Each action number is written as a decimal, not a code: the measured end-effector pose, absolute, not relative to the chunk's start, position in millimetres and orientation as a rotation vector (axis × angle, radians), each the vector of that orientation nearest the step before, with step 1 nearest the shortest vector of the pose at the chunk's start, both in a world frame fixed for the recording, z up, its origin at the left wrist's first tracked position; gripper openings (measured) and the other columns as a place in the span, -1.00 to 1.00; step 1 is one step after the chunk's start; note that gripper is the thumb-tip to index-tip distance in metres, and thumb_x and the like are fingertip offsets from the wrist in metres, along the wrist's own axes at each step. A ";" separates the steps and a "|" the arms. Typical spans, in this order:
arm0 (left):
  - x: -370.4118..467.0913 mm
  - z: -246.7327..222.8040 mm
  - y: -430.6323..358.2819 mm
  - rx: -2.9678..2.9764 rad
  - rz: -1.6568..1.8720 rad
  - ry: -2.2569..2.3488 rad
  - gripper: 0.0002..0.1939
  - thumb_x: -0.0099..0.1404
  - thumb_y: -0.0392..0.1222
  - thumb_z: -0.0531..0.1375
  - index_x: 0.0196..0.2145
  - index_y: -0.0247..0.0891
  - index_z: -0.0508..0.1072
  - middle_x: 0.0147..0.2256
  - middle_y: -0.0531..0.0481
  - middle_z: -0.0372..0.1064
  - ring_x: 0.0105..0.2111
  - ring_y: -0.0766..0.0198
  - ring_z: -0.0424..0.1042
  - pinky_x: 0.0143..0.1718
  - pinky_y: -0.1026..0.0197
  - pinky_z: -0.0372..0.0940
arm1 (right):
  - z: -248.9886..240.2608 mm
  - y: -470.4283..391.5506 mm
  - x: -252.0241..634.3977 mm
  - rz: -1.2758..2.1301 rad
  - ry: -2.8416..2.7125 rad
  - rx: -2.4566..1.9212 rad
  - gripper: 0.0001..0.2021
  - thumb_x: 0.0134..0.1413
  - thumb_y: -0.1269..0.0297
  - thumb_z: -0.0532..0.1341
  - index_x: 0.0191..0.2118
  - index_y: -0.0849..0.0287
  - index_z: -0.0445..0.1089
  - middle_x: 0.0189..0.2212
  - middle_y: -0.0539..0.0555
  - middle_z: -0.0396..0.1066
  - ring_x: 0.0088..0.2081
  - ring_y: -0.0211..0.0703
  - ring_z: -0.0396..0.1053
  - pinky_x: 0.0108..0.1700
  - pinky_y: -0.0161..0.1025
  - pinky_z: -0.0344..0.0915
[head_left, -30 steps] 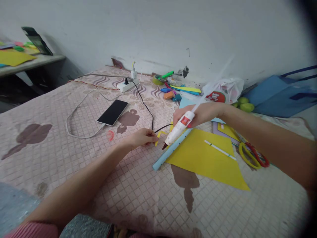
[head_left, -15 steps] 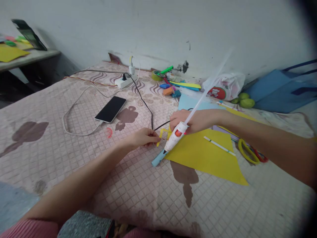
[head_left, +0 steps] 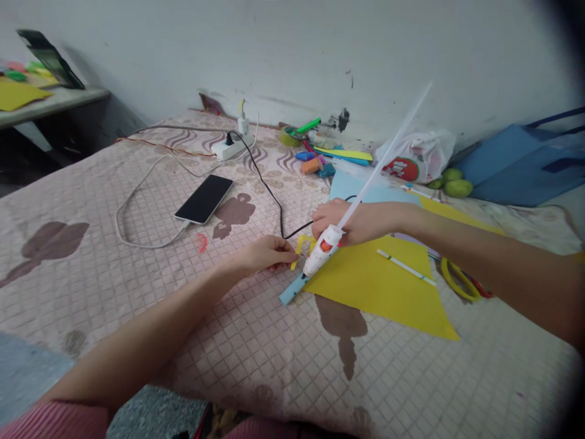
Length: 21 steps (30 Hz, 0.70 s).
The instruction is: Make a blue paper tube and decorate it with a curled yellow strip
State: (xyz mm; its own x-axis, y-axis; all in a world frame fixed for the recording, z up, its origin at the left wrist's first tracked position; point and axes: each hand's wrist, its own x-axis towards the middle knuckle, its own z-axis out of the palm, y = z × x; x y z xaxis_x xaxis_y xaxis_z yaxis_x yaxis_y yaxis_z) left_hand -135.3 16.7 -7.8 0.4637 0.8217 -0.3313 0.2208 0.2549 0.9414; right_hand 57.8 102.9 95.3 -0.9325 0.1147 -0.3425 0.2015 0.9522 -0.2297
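Observation:
My right hand [head_left: 333, 221] is closed round a white hot glue gun [head_left: 321, 251], and a long clear glue stick [head_left: 388, 152] sticks up out of its back end. The gun's dark nozzle points down at a light blue paper strip [head_left: 292, 289] lying on the tablecloth. Between the fingertips of my left hand [head_left: 269, 253] is pinched a narrow yellow paper strip [head_left: 299, 247], bent at an angle, just left of the nozzle. A yellow paper sheet [head_left: 379, 292] lies under and to the right of the gun.
A phone [head_left: 204, 199] on a white cable lies left of centre, before a power strip [head_left: 228, 148]. Yellow-handled scissors [head_left: 459, 281] and a thin white stick [head_left: 406, 267] are at right. Clay pieces [head_left: 312, 165], a plastic bag [head_left: 418, 160], green fruits [head_left: 457, 186] and a blue bag [head_left: 516, 164] line the wall.
Hardly anything differs. The view has shifted slightly; both hands keep their holds, with the glue gun's nozzle still at the blue strip.

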 end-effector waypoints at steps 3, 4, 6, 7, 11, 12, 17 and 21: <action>-135.0 -6.8 16.2 1.290 0.527 1.050 -0.73 0.10 -0.03 0.20 -0.52 -0.33 0.38 -0.64 0.12 0.22 -0.70 0.51 0.08 -0.67 0.37 -0.03 | 95.3 105.0 59.1 -0.359 2.782 0.236 -0.95 -0.01 0.38 0.11 -0.38 0.10 0.27 -0.37 0.06 0.26 -0.25 -0.09 0.20 -0.21 -0.15 0.08; -134.8 -6.5 15.9 1.289 0.530 1.044 -0.73 0.10 -0.04 0.20 -0.51 -0.33 0.38 -0.64 0.11 0.22 -0.69 0.51 0.08 -0.67 0.38 -0.03 | 94.6 105.8 59.8 -0.359 2.784 0.234 -0.95 -0.02 0.38 0.11 -0.37 0.10 0.27 -0.37 0.06 0.27 -0.25 -0.09 0.20 -0.21 -0.16 0.08; -134.1 -6.6 15.3 1.282 0.540 1.034 -0.75 0.10 -0.06 0.20 -0.50 -0.34 0.38 -0.62 0.11 0.24 -0.69 0.51 0.10 -0.66 0.38 -0.01 | 92.4 107.1 61.1 -0.364 2.791 0.225 -0.95 -0.02 0.38 0.11 -0.37 0.11 0.28 -0.37 0.06 0.28 -0.25 -0.10 0.20 -0.21 -0.17 0.07; -133.5 -7.0 14.9 1.277 0.541 1.036 -0.76 0.10 -0.07 0.20 -0.50 -0.34 0.38 -0.62 0.10 0.25 -0.68 0.51 0.11 -0.66 0.38 0.00 | 91.0 107.4 61.7 -0.366 2.796 0.217 -0.95 -0.02 0.38 0.11 -0.37 0.12 0.28 -0.37 0.06 0.28 -0.25 -0.10 0.20 -0.21 -0.17 0.07; -130.1 -9.5 13.3 1.252 0.522 1.056 -0.76 0.11 -0.08 0.20 -0.50 -0.34 0.37 -0.60 0.10 0.26 -0.69 0.52 0.13 -0.66 0.39 0.03 | 87.1 107.1 62.9 -0.353 2.813 0.193 -0.94 -0.02 0.39 0.10 -0.37 0.13 0.28 -0.38 0.06 0.27 -0.28 -0.11 0.19 -0.22 -0.17 0.06; -129.2 -10.0 13.0 1.250 0.515 1.057 -0.76 0.12 -0.07 0.19 -0.49 -0.34 0.37 -0.60 0.10 0.26 -0.69 0.52 0.13 -0.66 0.39 0.03 | 86.9 106.9 63.0 -0.350 2.813 0.202 -0.94 -0.03 0.39 0.11 -0.38 0.13 0.28 -0.38 0.06 0.27 -0.28 -0.11 0.19 -0.22 -0.17 0.06; -127.2 -11.1 12.2 1.271 0.518 1.063 -0.76 0.13 -0.07 0.19 -0.48 -0.34 0.38 -0.58 0.09 0.29 -0.68 0.52 0.14 -0.67 0.41 0.02 | 87.4 107.0 64.0 -0.371 2.815 0.228 -0.95 -0.02 0.36 0.11 -0.37 0.13 0.29 -0.38 0.07 0.28 -0.27 -0.10 0.20 -0.23 -0.17 0.07; -127.8 -11.1 11.7 1.267 0.536 1.083 -0.77 0.12 -0.07 0.20 -0.47 -0.33 0.37 -0.57 0.08 0.31 -0.67 0.52 0.16 -0.65 0.41 0.05 | 87.6 107.4 64.9 -0.375 2.827 0.217 -0.97 -0.01 0.34 0.11 -0.38 0.11 0.28 -0.37 0.07 0.27 -0.28 -0.10 0.19 -0.23 -0.16 0.08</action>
State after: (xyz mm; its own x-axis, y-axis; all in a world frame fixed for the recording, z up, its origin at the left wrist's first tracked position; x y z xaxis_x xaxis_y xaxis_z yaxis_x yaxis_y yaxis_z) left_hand -127.8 11.7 -11.1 0.4385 0.8290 -0.3472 0.2266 0.2719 0.9353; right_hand 64.9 107.4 87.6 -0.9494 0.1108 -0.2938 0.1836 0.9550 -0.2330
